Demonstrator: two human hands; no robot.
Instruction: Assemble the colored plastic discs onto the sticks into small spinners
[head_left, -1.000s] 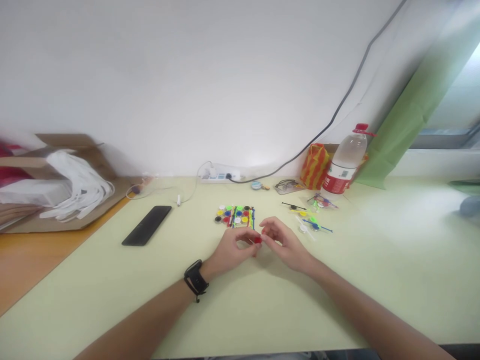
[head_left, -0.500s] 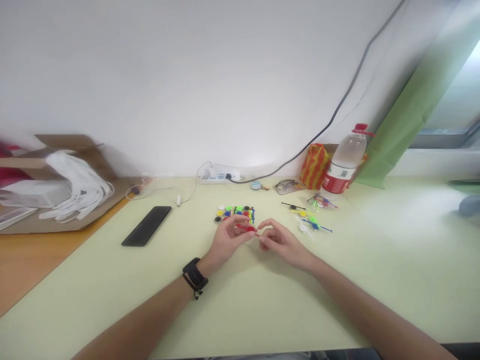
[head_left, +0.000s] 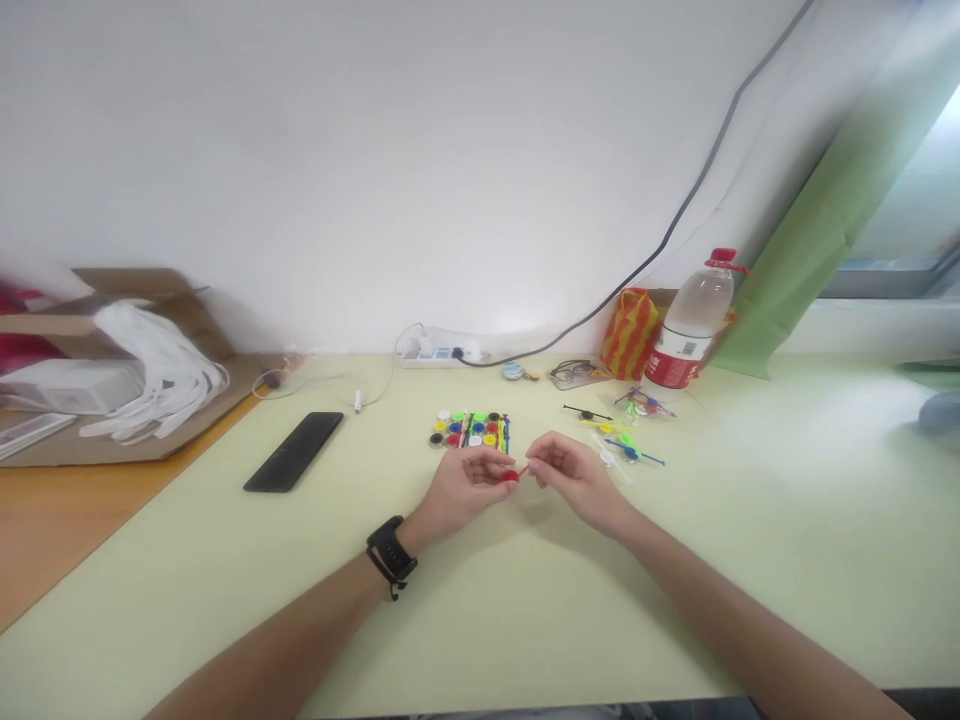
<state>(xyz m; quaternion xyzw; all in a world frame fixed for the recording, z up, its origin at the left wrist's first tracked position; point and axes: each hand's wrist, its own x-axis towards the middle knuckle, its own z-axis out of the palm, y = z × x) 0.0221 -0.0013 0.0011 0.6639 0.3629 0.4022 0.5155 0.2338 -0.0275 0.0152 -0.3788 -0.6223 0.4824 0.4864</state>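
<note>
My left hand (head_left: 466,487), with a black watch (head_left: 391,550) on its wrist, pinches a small red plastic disc (head_left: 510,476) between thumb and fingers. A thin red stick (head_left: 523,470) runs from the disc towards my right hand (head_left: 576,478). The right thumb and fingertips are closed on the stick's far end. Just beyond the left hand lie rows of coloured discs (head_left: 454,427) and a bundle of thin coloured sticks (head_left: 506,432). To the right are several discs with sticks through them, such as a blue one (head_left: 631,453) and a black one (head_left: 586,413).
A black phone (head_left: 294,452) lies on the left of the table. Along the wall are a power strip (head_left: 439,350), a striped bag (head_left: 628,333) and a large bottle (head_left: 686,330). An open cardboard box (head_left: 180,330) with white straps (head_left: 154,375) stands at far left.
My right fingers, spread half a second ago, have closed on the stick's end. My left fingers have lowered, and the disc has moved slightly right and towards me, uncovering more discs behind.
</note>
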